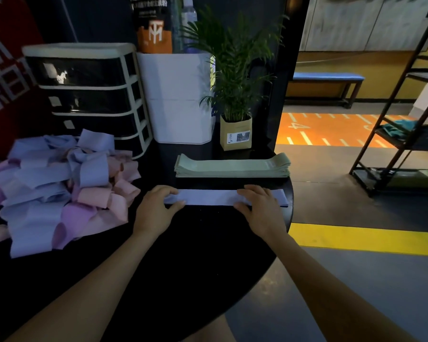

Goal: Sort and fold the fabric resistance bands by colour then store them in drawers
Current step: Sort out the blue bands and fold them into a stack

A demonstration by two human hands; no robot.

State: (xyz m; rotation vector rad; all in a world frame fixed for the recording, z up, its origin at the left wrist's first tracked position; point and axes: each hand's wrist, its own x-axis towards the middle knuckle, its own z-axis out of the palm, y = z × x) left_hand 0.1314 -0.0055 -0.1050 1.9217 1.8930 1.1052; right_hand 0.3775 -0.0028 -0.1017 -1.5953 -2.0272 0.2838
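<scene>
A lavender band (209, 197) lies flat and stretched out on the black table (203, 243). My left hand (156, 208) presses its left end, thumb and fingers pinching the fabric. My right hand (260, 206) rests on its right part, fingers spread over it. Behind it sits a neat stack of green bands (232, 165). A loose pile of lavender, pink and peach bands (57, 183) covers the table's left side. The drawer unit (89, 95), with dark drawers all shut, stands at the back left.
A white bin (181, 97) stands beside the drawers. A potted plant (235, 82) in a paper bag stands behind the green stack. The table's rounded edge runs close to my right hand. A black metal shelf (400, 114) stands on the floor at right.
</scene>
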